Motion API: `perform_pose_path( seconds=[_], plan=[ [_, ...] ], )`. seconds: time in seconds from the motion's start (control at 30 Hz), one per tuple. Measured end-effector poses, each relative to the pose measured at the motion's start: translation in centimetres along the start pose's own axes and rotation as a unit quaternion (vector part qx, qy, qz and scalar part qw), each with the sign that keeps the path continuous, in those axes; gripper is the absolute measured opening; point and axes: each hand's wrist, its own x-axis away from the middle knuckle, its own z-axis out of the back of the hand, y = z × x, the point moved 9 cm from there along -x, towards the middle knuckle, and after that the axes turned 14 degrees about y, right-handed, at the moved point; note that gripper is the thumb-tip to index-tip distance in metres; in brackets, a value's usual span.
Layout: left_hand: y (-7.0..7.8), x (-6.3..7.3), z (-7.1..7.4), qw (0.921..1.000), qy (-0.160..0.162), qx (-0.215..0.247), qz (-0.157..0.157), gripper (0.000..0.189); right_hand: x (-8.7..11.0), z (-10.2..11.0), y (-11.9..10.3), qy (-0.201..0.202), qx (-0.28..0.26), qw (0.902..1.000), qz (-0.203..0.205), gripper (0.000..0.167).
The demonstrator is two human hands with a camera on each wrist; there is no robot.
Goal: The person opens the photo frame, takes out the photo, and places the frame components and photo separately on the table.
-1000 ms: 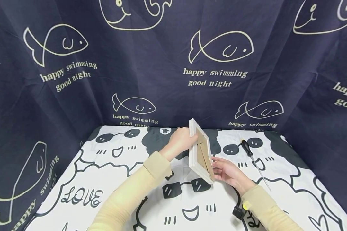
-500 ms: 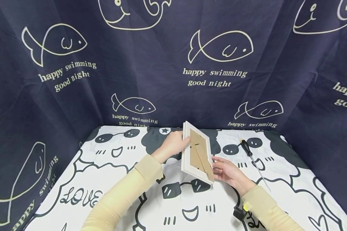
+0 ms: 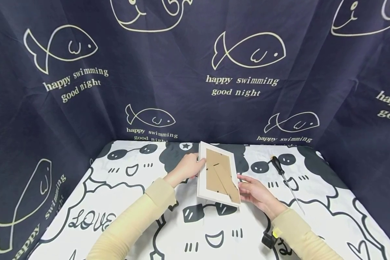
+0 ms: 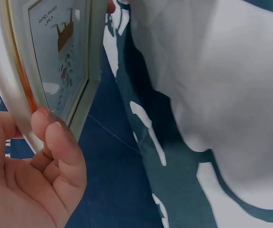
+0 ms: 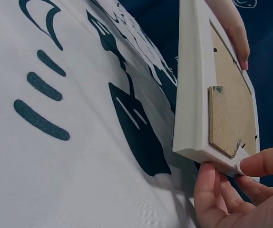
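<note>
A white picture frame (image 3: pixel 201 180) is held up in both hands, its brown backing board (image 3: pixel 218 168) and folded stand strip facing the head camera. My left hand (image 3: pixel 186 169) grips its left edge, thumb on the back and fingers curled round to the front. In the left wrist view the glazed front shows an insert sheet (image 4: pixel 55 57) with small print and a drawing. My right hand (image 3: pixel 255 195) pinches the right edge; in the right wrist view its thumb (image 5: pixel 265 161) lies on the back near the stand (image 5: pixel 224 121), other fingers at the outer edge.
A screwdriver (image 3: pixel 277 167) with a black handle lies on the patterned cloth (image 3: pixel 133 202) to the right. A small black block (image 3: pixel 268 239) on a black cord sits by the right sleeve. A dark blue curtain (image 3: pixel 188 90) rises behind.
The frame's left edge has swung left and toward me with my left hand, turning its back more fully to the head camera. My right hand has stayed nearly in place.
</note>
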Motion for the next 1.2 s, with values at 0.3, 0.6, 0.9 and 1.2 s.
perform_pose_path(
  seconds=[0.3, 0.6, 0.9, 1.2],
  plan=[
    [-2.1, 0.6, -1.1, 0.9993, -0.025, 0.015, 0.022, 0.032, -0.2, 0.1, 0.4, 0.041, 0.066, 0.9966, 0.027, 0.055],
    [-4.1, 1.1, -2.1, 0.9983, -0.043, 0.008, 0.040, 0.033, -0.4, -0.2, 0.7, 0.036, 0.070, 0.9961, 0.041, 0.053],
    [-5.2, 1.4, -3.0, 0.9966, -0.064, -0.027, 0.045, 0.036, -0.4, -0.5, 0.8, 0.042, 0.082, 0.9945, 0.049, 0.052],
    [-5.8, 1.5, -3.7, 0.9963, -0.061, -0.045, 0.040, 0.035, -0.3, -0.8, 0.3, 0.050, 0.130, 0.9877, 0.072, 0.052]
  ],
)
